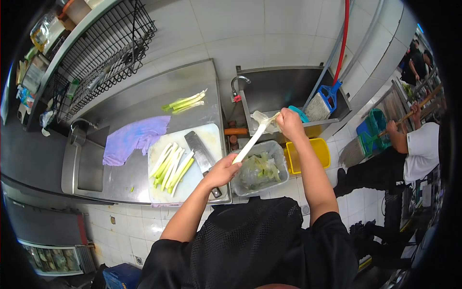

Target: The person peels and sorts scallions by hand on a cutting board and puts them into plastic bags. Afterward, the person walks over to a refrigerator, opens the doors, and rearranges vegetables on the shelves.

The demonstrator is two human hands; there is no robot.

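The head camera (fisheye-wide) looks forward and down over a nearby worktop [134, 175].

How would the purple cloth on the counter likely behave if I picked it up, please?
The purple cloth would probably hang floppy, given its crumpled folds. It looks thin, so it is probably light, unless damp, which I cannot tell.

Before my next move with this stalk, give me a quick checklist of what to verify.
1. Left hand gripping the stalk: ok, fingers closed around it.
2. Right hand at the stalk's other end: ok, fingers closed there by pale loose layers.
3. Loose layers fully off: not ok, some hang at that end.
4. Scrap bin in place: ok, below the stalk, scraps inside.
5. Cleaver clear of the left wrist: cannot tell; the wrist hides part of its handle.
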